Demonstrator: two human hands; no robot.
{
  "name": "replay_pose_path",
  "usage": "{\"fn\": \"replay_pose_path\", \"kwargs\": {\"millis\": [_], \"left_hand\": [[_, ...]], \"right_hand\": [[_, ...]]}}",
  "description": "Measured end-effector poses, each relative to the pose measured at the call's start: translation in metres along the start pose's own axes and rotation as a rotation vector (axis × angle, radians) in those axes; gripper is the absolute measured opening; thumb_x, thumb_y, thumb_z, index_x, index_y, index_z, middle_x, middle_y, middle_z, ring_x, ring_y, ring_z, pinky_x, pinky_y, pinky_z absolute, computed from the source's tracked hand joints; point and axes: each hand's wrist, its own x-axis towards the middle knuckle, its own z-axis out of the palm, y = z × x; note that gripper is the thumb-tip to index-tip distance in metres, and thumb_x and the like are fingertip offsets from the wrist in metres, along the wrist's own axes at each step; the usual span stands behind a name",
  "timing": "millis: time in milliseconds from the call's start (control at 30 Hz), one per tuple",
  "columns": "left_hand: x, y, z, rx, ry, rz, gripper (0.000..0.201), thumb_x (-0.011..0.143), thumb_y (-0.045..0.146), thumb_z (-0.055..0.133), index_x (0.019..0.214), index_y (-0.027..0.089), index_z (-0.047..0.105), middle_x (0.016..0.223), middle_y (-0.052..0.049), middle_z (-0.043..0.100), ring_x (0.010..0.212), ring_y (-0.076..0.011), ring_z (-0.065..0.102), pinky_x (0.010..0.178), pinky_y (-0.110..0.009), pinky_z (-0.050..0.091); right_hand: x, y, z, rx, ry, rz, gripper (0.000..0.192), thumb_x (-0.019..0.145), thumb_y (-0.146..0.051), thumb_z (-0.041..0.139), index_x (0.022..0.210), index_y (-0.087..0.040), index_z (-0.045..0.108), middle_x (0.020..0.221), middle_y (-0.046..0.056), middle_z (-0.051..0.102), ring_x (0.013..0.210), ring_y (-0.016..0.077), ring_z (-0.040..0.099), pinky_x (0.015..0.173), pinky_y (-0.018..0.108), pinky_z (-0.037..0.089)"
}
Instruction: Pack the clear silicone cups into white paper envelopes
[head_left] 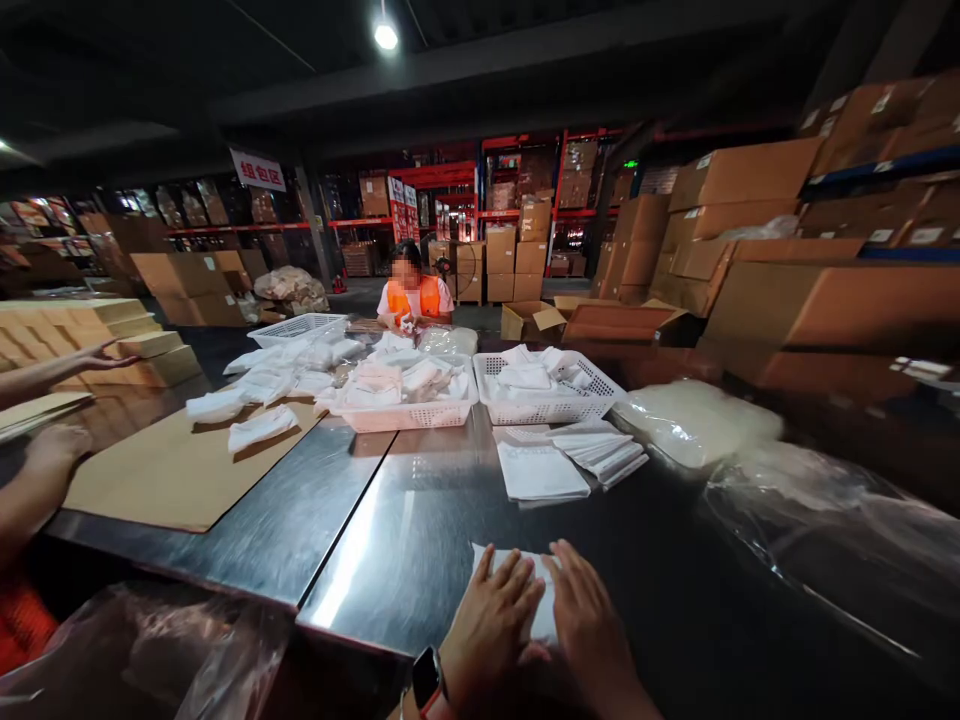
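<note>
while both hands press flat, the left hand [487, 625] and right hand [589, 625] lie side by side, fingers spread, on a white packet [541, 612] at the near edge of the steel tabletop [420, 540]. neither grip is clenched; nothing grasped. packet lies flat, mostly covered, so its long axis cannot be told. beyond it, a fanned stack of white packets [570, 455], then a white basket [547, 400]. a co-worker's hand [56, 445] rests at far left on cardboard [180, 470].

head cam | looks forward-down over steel table [420, 520] | hands near, bottom edge | shelving far
</note>
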Motion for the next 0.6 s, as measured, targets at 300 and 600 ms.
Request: {"fn": "replay_pose_path", "kwargs": {"millis": [300, 600], "left_hand": [[-0.032, -0.009, -0.008, -0.342, -0.187, -0.149, 0.083, 0.077, 0.037, 0.066, 0.149, 0.017, 0.029, 0.154, -0.011, 0.032, 0.142, -0.0275, 0.028, 0.119, -0.047, 0.024], [-0.054, -0.026, 0.024, -0.279, 0.191, 0.074, 0.025, 0.095, 0.017, 0.044, 0.109, 0.024, 0.064, 0.114, 0.000, 0.071, 0.118, -0.0159, 0.059, 0.116, -0.039, 0.033]], "right_hand": [[-0.020, 0.002, 0.012, 0.180, -0.556, -0.086, 0.077, 0.068, -0.021, 0.061, 0.141, -0.002, 0.044, 0.145, 0.020, 0.035, 0.134, 0.0337, 0.038, 0.109, 0.045, 0.040], [-0.032, 0.021, -0.008, 0.371, -0.112, -0.512, 0.032, 0.083, -0.019, 0.045, 0.104, -0.019, 0.070, 0.093, 0.008, 0.073, 0.085, 0.0202, 0.070, 0.078, 0.027, 0.055]]}}
